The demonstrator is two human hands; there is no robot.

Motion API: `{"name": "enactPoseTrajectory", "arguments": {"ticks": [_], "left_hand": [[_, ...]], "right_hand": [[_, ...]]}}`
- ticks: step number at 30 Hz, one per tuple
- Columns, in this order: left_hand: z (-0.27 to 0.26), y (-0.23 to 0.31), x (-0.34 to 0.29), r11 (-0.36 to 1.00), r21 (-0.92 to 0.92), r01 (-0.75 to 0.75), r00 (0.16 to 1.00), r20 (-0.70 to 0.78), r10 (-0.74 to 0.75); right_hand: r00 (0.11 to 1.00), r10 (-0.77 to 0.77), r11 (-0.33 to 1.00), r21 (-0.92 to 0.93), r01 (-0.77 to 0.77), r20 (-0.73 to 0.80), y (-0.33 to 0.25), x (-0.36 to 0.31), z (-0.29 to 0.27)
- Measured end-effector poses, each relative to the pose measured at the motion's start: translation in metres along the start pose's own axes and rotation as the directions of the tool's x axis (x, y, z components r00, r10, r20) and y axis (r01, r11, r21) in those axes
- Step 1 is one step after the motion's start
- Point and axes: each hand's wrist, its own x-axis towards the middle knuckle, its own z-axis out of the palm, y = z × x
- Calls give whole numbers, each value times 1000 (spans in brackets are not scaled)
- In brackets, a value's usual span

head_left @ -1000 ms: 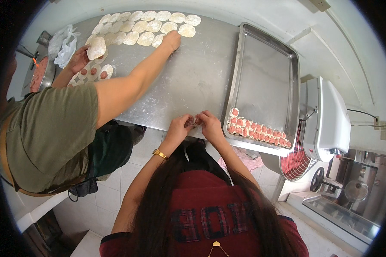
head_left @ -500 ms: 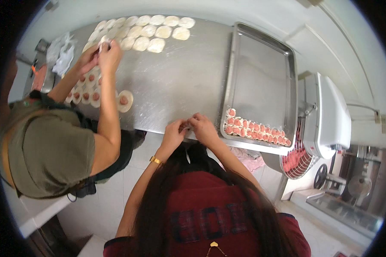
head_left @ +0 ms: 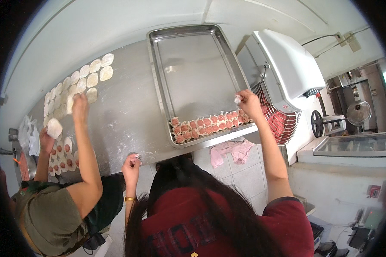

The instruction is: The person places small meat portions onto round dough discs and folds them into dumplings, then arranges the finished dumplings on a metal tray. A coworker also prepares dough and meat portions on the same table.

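Note:
My right hand (head_left: 249, 104) is over the right side of a large metal tray (head_left: 162, 96), its fingers closed on a small dumpling (head_left: 238, 99) with a white wrapper. Just below it, rows of open-topped dumplings (head_left: 208, 128) with pink filling line the tray's near edge. My left hand (head_left: 131, 166) is at the table's front edge, left of the tray. Its fingers are curled round a small greyish thing (head_left: 137, 157), too small to make out.
At left a co-worker's hands (head_left: 79, 107) handle round wrappers (head_left: 54, 128). More wrappers (head_left: 92, 79) lie in rows behind, and filled ones (head_left: 63, 163) nearer. A white mixer (head_left: 283, 64) with a wire guard stands against the tray's right. Flour dusts the metal table (head_left: 120, 128).
My hands, together at the table edge before, are now apart. The right one has moved right over the tray with the dumpling. The view has turned right, and the co-worker now holds a wrapper.

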Motion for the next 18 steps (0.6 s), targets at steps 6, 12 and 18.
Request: {"name": "enactPoseTrajectory", "arguments": {"ticks": [6, 12, 18], "left_hand": [[7, -1, 5, 999, 20, 31, 999, -45, -30], [10, 2, 4, 992, 123, 40, 995, -91, -28], [17, 8, 1, 978, 202, 55, 985, -174, -20]], "right_hand": [[982, -35, 995, -89, 52, 186, 69, -6, -3], [955, -134, 984, -77, 159, 265, 82, -14, 0], [919, -161, 987, 34, 160, 360, 81, -13, -13]]}}
